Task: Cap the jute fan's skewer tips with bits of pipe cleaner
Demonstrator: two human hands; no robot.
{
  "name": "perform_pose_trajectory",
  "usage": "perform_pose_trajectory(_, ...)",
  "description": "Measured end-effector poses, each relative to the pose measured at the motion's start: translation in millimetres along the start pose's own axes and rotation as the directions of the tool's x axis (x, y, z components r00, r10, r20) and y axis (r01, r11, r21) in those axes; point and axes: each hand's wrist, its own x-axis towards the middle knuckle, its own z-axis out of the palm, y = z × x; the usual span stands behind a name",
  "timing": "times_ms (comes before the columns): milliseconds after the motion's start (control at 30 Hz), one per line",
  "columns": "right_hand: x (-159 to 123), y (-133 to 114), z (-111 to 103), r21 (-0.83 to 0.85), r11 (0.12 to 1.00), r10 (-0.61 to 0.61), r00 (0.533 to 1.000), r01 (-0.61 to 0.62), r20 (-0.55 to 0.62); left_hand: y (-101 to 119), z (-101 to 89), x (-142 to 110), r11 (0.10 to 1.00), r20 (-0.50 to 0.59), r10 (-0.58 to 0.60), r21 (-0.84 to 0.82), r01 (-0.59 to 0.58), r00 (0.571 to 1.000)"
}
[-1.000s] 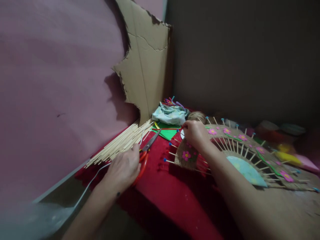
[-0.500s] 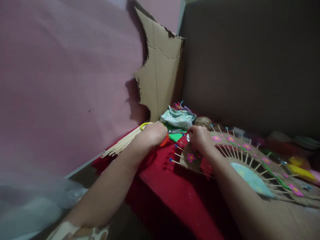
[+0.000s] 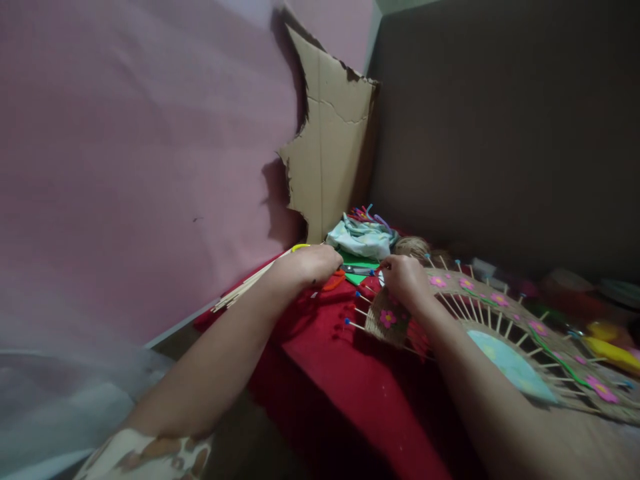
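My left hand (image 3: 320, 262) is closed around the scissors at their orange handle (image 3: 334, 281). The grey scissor blades (image 3: 358, 270) point right, close to the fingertips of my right hand (image 3: 404, 275). That hand is pinched at the upper left end of a fan-shaped craft (image 3: 387, 337) made of twine and thin sticks. A small bit of red shows at its fingertips, too little to name. Pink flowers (image 3: 387, 318) and a green strip decorate the twine band; blue and red beads (image 3: 347, 321) tip several sticks. A pale blue cloth half-circle (image 3: 510, 363) fills the craft's centre.
Thin wooden sticks (image 3: 240, 293) lie left of my left hand, by a yellow ring (image 3: 301, 247). Behind are green sheets (image 3: 357, 275), a folded pale cloth (image 3: 361, 237) and a ball of twine (image 3: 411, 247). Torn cardboard (image 3: 330, 147) leans on the wall above the red tablecloth (image 3: 325, 347).
The whole view has shifted slightly, so things sit a little further right. The scissor blades now lie nearer my right fingertips. Both hands keep nearly the same pose.
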Motion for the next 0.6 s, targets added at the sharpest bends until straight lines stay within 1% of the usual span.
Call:
perform_pose_trajectory(33,0.1,0.4,0.7,0.002,1.0,-0.004,1.0,0.004,0.0,-0.9,1.1,2.9,0.999,0.033,0.017,0.028,-0.018,0.999)
perform_pose_trajectory(67,0.3,0.8,1.4,0.001,1.0,-0.005,1.0,0.005,0.002,-1.4,1.8,5.2,0.996,0.08,0.024,0.086,-0.031,0.997)
perform_pose_trajectory(133,1.0,1.6,2.7,-0.006,1.0,-0.005,1.0,0.005,0.006,-1.2,2.3,8.0,0.982,0.139,0.037,0.18,-0.062,0.99)
perform_pose_trajectory(233,2.6,2.5,4.4,-0.013,1.0,0.003,1.0,-0.003,0.007,0.0,2.1,9.6,0.938,0.19,0.061,0.326,-0.122,0.98)
perform_pose_trajectory(300,3.6,2.9,5.3,-0.013,1.0,0.007,1.0,-0.007,0.006,0.0,3.0,10.8,0.91,0.201,0.08,0.384,-0.154,0.976)
perform_pose_trajectory(433,3.9,3.5,6.2,-0.014,1.0,-0.002,1.0,0.002,-0.004,-4.6,9.8,16.8,0.911,0.189,0.121,0.369,-0.185,0.975)
perform_pose_trajectory(600,3.4,3.8,5.5,-0.012,1.0,-0.009,1.0,0.009,0.005,-17.3,23.2,25.1,0.915,0.159,0.171,0.339,-0.216,0.972)
